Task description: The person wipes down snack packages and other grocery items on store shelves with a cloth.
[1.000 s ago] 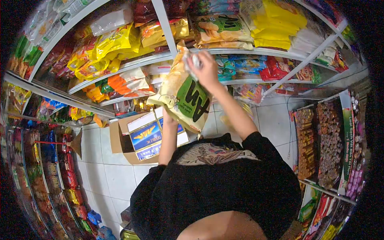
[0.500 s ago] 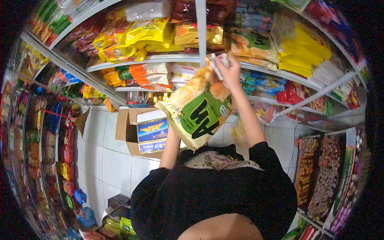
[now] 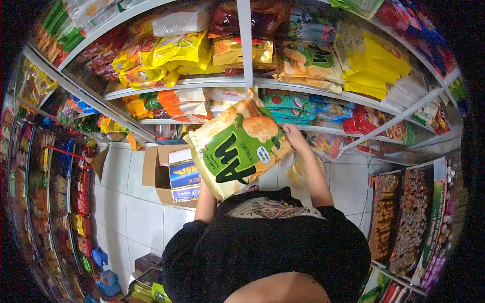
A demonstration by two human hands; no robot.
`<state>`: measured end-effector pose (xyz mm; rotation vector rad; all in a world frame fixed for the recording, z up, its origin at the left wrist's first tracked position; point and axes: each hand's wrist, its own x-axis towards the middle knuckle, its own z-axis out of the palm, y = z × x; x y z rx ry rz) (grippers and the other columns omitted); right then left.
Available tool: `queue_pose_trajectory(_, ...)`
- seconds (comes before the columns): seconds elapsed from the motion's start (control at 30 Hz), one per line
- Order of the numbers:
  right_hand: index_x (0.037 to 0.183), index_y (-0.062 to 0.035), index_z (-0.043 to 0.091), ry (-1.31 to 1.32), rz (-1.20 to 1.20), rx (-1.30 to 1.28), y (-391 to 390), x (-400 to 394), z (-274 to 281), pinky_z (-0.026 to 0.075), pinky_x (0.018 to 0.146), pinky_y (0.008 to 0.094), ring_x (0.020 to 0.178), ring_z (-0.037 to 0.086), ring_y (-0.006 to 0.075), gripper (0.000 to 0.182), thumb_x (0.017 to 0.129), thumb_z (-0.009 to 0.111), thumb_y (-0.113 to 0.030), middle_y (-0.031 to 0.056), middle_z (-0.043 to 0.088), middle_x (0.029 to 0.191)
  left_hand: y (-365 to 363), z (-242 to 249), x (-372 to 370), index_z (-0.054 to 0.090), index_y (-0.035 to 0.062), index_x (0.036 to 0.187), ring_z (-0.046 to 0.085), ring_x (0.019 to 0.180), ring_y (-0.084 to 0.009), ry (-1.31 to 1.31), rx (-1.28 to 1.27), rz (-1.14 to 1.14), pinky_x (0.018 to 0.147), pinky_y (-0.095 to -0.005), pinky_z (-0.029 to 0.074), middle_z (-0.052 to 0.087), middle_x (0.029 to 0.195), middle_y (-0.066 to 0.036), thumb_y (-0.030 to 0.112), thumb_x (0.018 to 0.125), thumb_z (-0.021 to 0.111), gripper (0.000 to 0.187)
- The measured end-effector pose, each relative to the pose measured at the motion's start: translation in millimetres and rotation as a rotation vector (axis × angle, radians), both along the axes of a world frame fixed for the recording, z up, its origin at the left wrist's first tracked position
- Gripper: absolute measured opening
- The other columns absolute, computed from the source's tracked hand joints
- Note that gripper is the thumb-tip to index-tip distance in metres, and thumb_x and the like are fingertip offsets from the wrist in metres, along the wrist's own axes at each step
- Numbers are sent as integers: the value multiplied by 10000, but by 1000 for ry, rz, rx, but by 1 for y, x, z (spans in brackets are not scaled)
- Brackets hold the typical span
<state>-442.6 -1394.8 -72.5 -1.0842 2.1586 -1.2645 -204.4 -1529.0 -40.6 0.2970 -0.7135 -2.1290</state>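
Observation:
A large yellow-and-green snack bag (image 3: 237, 146), printed with "AM" lettering and pictures of food, is held tilted in front of my chest. My right hand (image 3: 294, 136) grips its right edge, thumb toward the front. My left forearm (image 3: 204, 204) runs up behind the bag's lower left side. The bag covers my left hand and its fingers, but that arm bears it from underneath. The white cloth-like piece seen earlier in my right hand does not show now.
Shelves ahead hold yellow packs (image 3: 179, 50), a similar snack bag (image 3: 310, 60) and teal packets (image 3: 288, 107). An opened cardboard box (image 3: 157, 164) stands on the tiled floor at left. Racks of goods (image 3: 386, 212) line the right, with more shelves along the left.
My right hand has moved down from the bag's top corner to its right edge. The bag has shifted slightly left and turned more face-up. The white piece has gone from sight.

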Motion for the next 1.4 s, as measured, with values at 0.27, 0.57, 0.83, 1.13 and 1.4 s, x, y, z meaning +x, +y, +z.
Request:
queue_pose_trajectory(0.27,1067,-10,388,-604,439,-67,58,3,-37,307,822,251,960,398,131,430,728,500,-250,55,442,1033,7,-12,-4,277,69,1157,356,1030,-226,-55,27,-43,864,-356,287,341,1155,-90,345,772,365,482)
queue_pose_trajectory(0.57,1013,-3,404,-753,-166,-670,34,56,54,387,745,242,847,481,156,438,610,537,-114,71,490,949,-14,-17,-15,278,74,1158,354,1032,-225,-143,49,-65,866,-357,283,340,1157,-88,350,770,364,484)
queue_pose_trajectory(0.83,933,-17,469,144,255,-339,39,73,107,403,657,320,764,518,222,603,475,689,-340,83,527,861,55,24,-54,18,82,1226,-54,1166,-279,-243,-987,228,920,-435,48,-94,1266,-130,440,528,603,979)
queue_pose_trajectory(1.13,710,-90,510,723,362,-878,-13,110,159,370,518,278,627,461,171,320,558,637,-342,33,463,711,48,-8,-37,222,39,1187,40,1159,-317,-433,-893,123,915,-437,98,22,1252,-203,497,450,615,953)
queue_pose_trajectory(1.4,657,-70,472,710,143,-589,-66,87,154,376,580,309,665,458,208,236,620,586,-273,51,447,701,30,-2,-61,240,38,1177,50,1158,-318,-424,-915,127,914,-438,101,37,1248,-206,502,447,612,942)
